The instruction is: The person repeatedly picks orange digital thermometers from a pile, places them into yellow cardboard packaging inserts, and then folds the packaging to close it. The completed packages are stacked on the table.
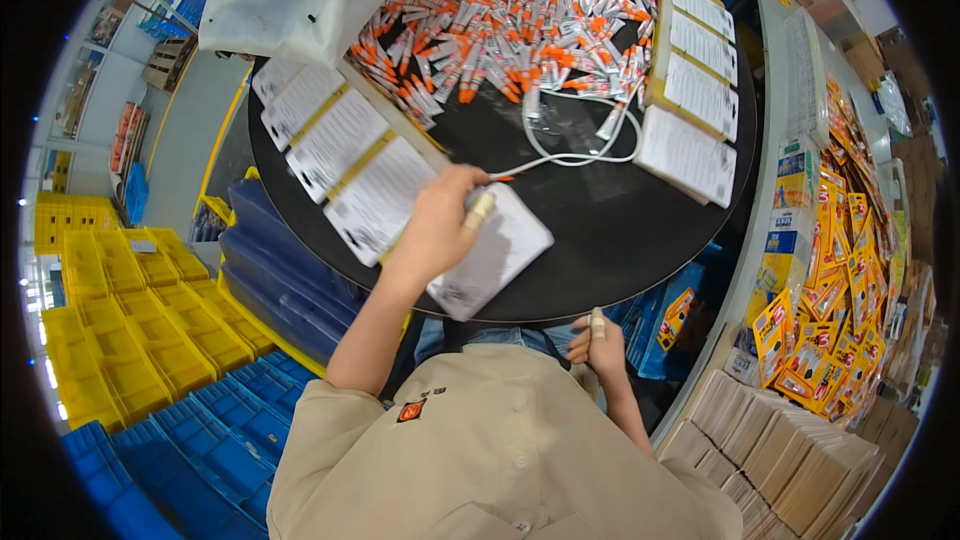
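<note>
My left hand (pixel 445 225) is closed over the far left side of a stack of white printed cards (pixel 512 245) at the front of the round black table (pixel 620 250). A pale finger cot covers one of its fingers. A bit of orange shows just beyond the fingertips. My right hand (pixel 600 346) is low by my lap, just off the table's near edge. Its fingers are curled, one wears a pale cot, and what they hold, if anything, is hidden. Beyond the hands lies a big heap of small white tubes with orange caps (pixel 500 35).
Rows of white card stacks line the left (pixel 345 135) and right (pixel 690 145) of the table. A white cable (pixel 585 159) loops between them. Yellow crates (pixel 140 310) and blue crates (pixel 215 420) stand at left. On the right are orange blister packs (pixel 835 280) and bundled cardboard (pixel 780 430).
</note>
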Demonstrator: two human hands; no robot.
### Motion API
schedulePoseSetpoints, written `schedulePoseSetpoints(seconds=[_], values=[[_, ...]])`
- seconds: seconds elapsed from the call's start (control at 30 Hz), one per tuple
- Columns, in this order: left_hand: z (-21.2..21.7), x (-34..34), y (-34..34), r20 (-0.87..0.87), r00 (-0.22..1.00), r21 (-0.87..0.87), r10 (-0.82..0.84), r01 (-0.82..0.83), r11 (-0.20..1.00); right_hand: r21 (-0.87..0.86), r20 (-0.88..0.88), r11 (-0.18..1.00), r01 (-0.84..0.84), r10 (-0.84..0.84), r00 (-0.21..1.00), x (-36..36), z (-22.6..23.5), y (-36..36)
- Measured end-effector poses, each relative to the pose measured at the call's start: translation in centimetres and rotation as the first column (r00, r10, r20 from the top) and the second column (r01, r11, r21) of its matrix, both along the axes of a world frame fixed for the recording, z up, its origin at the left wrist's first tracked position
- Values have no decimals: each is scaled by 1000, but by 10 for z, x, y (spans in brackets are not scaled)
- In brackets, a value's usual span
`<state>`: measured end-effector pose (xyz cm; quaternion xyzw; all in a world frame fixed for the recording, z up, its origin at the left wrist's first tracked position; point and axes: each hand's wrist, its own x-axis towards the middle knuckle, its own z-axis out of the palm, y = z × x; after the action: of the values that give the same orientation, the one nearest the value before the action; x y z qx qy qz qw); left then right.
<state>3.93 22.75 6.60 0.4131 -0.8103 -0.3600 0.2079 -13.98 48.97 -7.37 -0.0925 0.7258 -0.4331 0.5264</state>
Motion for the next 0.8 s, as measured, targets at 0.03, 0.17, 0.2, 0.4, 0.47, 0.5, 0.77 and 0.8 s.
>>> schedulePoseSetpoints(seconds=[0.03,0.17,0.2,0.4,0.47,0.5,0.77,0.8], values=[[0,-5,8,-14,1000,60,-28,28,998,-53,-44,994,-100,97,994,-6,16,1],[-21,-14,43,-5,985,405,-171,159,900,-494,-652,870,-11,-361,666,-82,24,-40],[-28,-14,51,-46,981,394,-190,193,899,-458,-762,888,27,-409,503,-108,16,-52],[-47,32,75,100,995,350,-30,-7,937,-135,-806,861,491,-383,451,-212,-50,-105],[-46,61,71,235,971,220,45,-98,971,-184,-632,792,582,-549,548,-201,-60,-99],[-45,79,66,283,956,251,80,-154,956,-184,-637,816,548,-523,566,-187,-62,-90],[-50,156,-10,521,785,-72,336,-352,933,-239,-708,839,488,-495,504,-20,-82,-50],[-52,162,-17,541,777,-122,321,-306,944,-151,-725,857,493,-435,534,-13,-78,-48]])
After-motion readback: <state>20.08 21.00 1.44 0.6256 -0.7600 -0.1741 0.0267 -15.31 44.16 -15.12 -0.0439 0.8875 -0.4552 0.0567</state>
